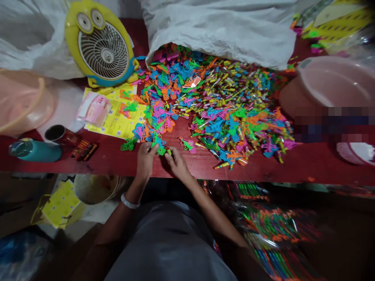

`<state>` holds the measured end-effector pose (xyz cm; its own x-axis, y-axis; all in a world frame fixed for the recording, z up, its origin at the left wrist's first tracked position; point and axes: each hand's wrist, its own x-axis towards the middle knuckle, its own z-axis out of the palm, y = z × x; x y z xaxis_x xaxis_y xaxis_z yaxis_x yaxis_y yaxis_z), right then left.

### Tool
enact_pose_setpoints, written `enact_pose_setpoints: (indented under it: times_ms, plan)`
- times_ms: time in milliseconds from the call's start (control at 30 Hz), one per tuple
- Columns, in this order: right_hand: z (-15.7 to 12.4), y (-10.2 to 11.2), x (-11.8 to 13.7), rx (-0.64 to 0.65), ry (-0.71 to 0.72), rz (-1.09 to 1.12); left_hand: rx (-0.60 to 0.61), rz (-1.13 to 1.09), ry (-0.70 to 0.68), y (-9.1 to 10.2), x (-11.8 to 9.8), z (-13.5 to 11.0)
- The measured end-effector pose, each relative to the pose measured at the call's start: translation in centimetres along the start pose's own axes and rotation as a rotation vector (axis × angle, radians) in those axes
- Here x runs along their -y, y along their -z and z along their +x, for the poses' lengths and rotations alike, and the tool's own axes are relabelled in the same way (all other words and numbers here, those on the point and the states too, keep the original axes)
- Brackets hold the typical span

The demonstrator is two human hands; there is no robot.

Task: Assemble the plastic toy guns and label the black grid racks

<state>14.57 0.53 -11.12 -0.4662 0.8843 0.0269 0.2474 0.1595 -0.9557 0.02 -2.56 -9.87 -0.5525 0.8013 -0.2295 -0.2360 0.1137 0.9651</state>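
Observation:
Near the front edge of the red table [111, 156], my left hand [145, 159] pinches a green plastic piece with a lattice-like flat end [160, 149]. My right hand [178, 164] is just beside it, fingers closed on a small yellow-green tube [168, 151]. The tube's end points toward the green piece; I cannot tell whether they touch. A loose green lattice piece [128, 144] lies left of my hands, and a pink and green piece [188, 145] lies to the right. Beyond my hands spreads a pile of pink, blue, orange and green pieces [159, 111].
A heap of small striped tubes [234, 86] spills from a white sack [222, 31]. Left stand a yellow fan [105, 54], a peach basin [20, 101], a dark cup [57, 133] and a teal bottle [41, 151]. A pink basin [331, 86] stands right. Bagged colourful pieces [281, 230] lie below the table.

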Motion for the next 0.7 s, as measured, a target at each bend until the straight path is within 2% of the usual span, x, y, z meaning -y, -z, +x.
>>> enact_pose_setpoints:
  times_ms: [100,167,267,333,433,567,700]
  plan:
    - [-0.6,0.5,0.5,-0.018,0.025,-0.072,0.147,-0.028,0.08,-0.8,-0.3,-1.0]
    - [-0.6,1.5,0.6,-0.026,0.069,-0.119,0.201,-0.024,0.105,-1.2,-0.8,-1.6]
    - [-1.0,2.9,0.5,-0.11,0.18,-0.296,0.321,-0.013,0.099,-1.5,-1.2,-2.2]
    - [-1.6,3.4,0.5,-0.107,0.24,-0.43,0.386,0.0,0.097,-1.7,-1.3,-2.5]
    - [-2.7,3.6,0.7,-0.026,0.282,-0.439,0.33,0.004,0.105,-1.9,-1.0,-2.9]
    - [-2.9,4.0,0.6,-0.112,0.18,-0.258,0.202,0.018,0.124,-2.1,-1.3,-3.2]
    - [-2.2,4.6,0.1,-0.105,0.15,-0.241,0.204,0.03,0.127,-2.4,-2.0,-3.7]
